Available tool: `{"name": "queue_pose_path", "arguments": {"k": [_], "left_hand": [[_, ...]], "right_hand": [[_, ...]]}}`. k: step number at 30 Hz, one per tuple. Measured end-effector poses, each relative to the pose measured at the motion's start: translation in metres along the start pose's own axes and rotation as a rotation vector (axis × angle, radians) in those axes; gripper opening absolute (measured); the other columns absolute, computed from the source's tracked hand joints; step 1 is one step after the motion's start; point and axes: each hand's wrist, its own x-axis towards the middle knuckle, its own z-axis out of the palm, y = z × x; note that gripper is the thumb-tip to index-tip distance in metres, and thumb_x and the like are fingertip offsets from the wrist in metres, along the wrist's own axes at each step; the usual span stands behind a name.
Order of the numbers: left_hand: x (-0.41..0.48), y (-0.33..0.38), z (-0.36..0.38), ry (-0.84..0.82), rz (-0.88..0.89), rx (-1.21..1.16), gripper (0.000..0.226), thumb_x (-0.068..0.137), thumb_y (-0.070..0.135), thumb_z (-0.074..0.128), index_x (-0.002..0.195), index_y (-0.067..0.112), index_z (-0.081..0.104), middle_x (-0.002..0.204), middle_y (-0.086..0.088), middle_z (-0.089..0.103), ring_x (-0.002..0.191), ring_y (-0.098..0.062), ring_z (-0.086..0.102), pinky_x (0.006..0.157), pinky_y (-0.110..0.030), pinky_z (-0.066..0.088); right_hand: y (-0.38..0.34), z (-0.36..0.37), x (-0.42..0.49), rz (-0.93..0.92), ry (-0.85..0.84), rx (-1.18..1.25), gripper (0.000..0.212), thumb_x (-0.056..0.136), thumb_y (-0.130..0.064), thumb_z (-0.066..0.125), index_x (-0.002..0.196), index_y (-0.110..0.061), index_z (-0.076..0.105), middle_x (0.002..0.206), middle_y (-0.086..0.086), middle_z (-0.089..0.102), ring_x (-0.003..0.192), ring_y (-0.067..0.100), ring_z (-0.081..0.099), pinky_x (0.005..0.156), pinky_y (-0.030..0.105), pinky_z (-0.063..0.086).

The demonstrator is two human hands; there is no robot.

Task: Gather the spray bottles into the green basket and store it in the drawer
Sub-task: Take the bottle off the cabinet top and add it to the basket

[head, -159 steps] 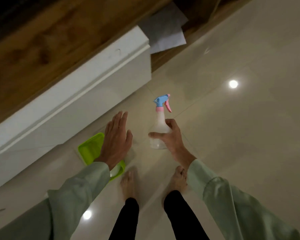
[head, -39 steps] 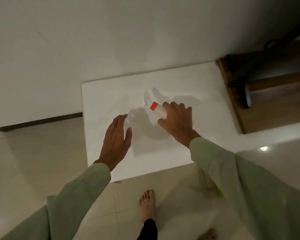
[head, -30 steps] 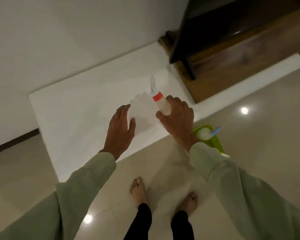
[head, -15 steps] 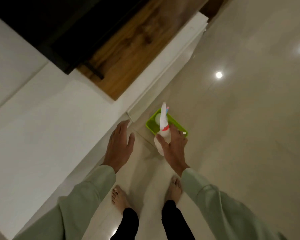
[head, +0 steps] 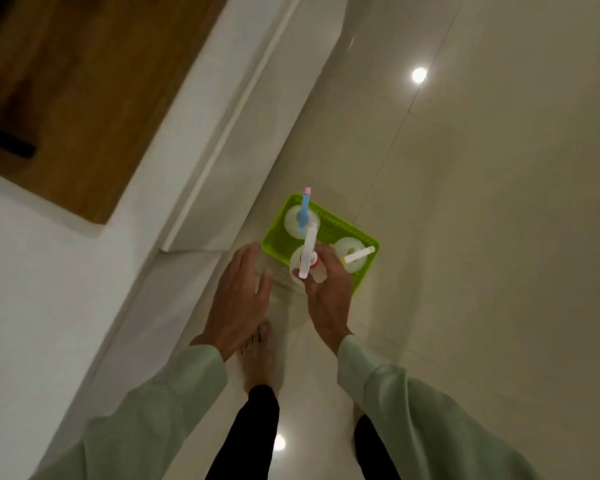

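From my remote station I saw the green basket point(head: 329, 230) standing on the pale tiled floor point(head: 482, 237), just beside the corner of a white cabinet point(head: 222, 140). Two spray bottles stood upright in it: one with a blue and pink trigger head point(head: 300, 218) in the far corner, one with a white nozzle and a yellow collar point(head: 352, 254) at the right side. The right hand point(head: 328, 292) was curled around the body of a third spray bottle point(head: 307, 263) (white trigger, red collar), held upright over the near part of the basket; I could not tell whether its base rested on the basket's floor. The left hand point(head: 239, 299) hung flat beside the basket's near-left edge, fingers point(head: 245, 261) together and extended, thumb apart, grasping nothing. Both sleeves point(head: 430, 410) were pale green. A bare foot point(head: 260, 358) stood on the floor beneath the hands. A wooden surface point(head: 84, 98) lay at far left.
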Motion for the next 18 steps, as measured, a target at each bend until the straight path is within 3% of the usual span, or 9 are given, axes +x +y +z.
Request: {"name": "queue_pose_path", "arguments": {"k": [2,5,10,14,18], "left_hand": [[0.021,-0.02,0.016,-0.019,0.017,0.014,0.05,0.099,0.022,0.048,0.147,0.017,0.037,0.15,-0.001,0.043,0.138,-0.016,0.042,0.109,-0.021,0.029],[0.044,-0.041,0.034,-0.059,0.044,0.022,0.049,0.099,0.022,0.049,0.146,0.016,0.038,0.148,-0.002,0.046,0.135,-0.017,0.045,0.107,-0.021,0.031],[0.062,-0.063,0.054,-0.095,0.077,0.012,0.048,0.099,0.022,0.049,0.146,0.016,0.04,0.146,-0.002,0.047,0.134,-0.018,0.047,0.108,-0.028,0.036],[0.072,-0.07,0.062,-0.113,0.108,0.019,0.048,0.098,0.021,0.05,0.145,0.015,0.04,0.145,-0.004,0.048,0.133,-0.02,0.047,0.108,-0.029,0.037],[0.08,-0.069,0.067,-0.122,0.128,0.016,0.049,0.098,0.022,0.05,0.145,0.016,0.039,0.147,-0.003,0.046,0.134,-0.019,0.046,0.107,-0.03,0.038]], "right_hand": [[0.026,0.025,0.013,-0.014,0.056,-0.028,0.044,0.084,-0.004,0.079,0.126,-0.015,0.069,0.136,0.006,0.067,0.142,0.024,0.05,0.116,0.048,0.041],[0.051,0.052,0.028,-0.018,0.108,-0.032,0.04,0.09,-0.004,0.074,0.129,-0.009,0.066,0.142,0.012,0.062,0.144,0.027,0.047,0.117,0.049,0.04],[0.079,0.068,0.042,0.048,0.155,-0.043,0.043,0.084,0.004,0.07,0.124,-0.005,0.059,0.126,0.016,0.064,0.123,0.038,0.06,0.1,0.058,0.051],[0.088,0.069,0.047,0.093,0.167,-0.016,0.033,0.089,-0.004,0.061,0.117,-0.021,0.056,0.117,0.009,0.064,0.112,0.033,0.064,0.092,0.055,0.056],[0.097,0.069,0.053,0.107,0.085,-0.106,0.024,0.09,-0.004,0.059,0.111,-0.015,0.057,0.11,0.006,0.061,0.104,0.029,0.063,0.087,0.052,0.057]]}}
